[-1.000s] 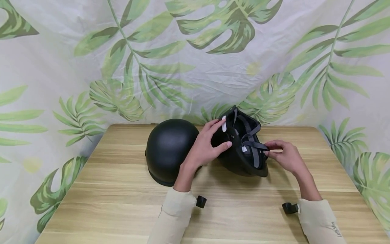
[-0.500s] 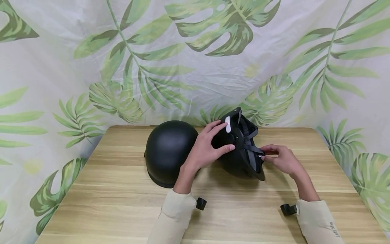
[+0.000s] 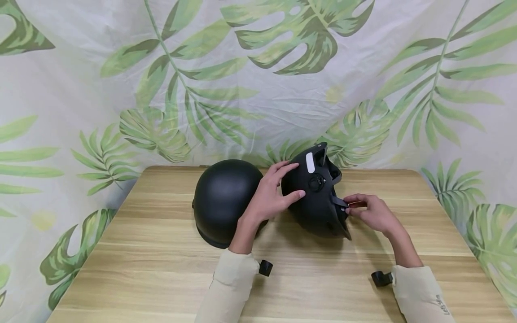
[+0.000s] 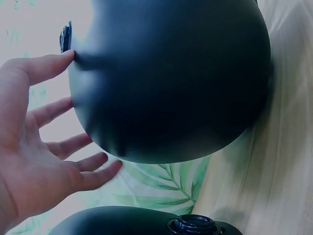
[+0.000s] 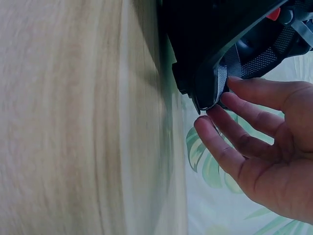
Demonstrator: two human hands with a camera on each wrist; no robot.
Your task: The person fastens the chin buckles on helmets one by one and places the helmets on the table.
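A black helmet (image 3: 308, 208) lies tipped on its side on the table, its strapped opening facing right. A white sticker (image 3: 310, 162) and a round black fitting (image 3: 317, 182) show on its shell. My left hand (image 3: 270, 193) has spread fingers, with thumb and fingertips against the smooth shell in the left wrist view. At the opening, my right hand (image 3: 373, 213) pinches the helmet's rim between thumb and fingers; grey webbing (image 5: 233, 61) runs just inside. To the left sits a second black helmet (image 3: 226, 197), dome up, partly behind my left forearm.
Both helmets stand near the back of a wooden table (image 3: 161, 269). Behind it hangs a leaf-printed cloth (image 3: 282, 89). Small black devices (image 3: 265, 268) stick out from both sleeve cuffs.
The tipped helmet has turned so its opening faces further right and more of the shell, sticker and round fitting shows. My right hand has shifted slightly left and down with the rim.
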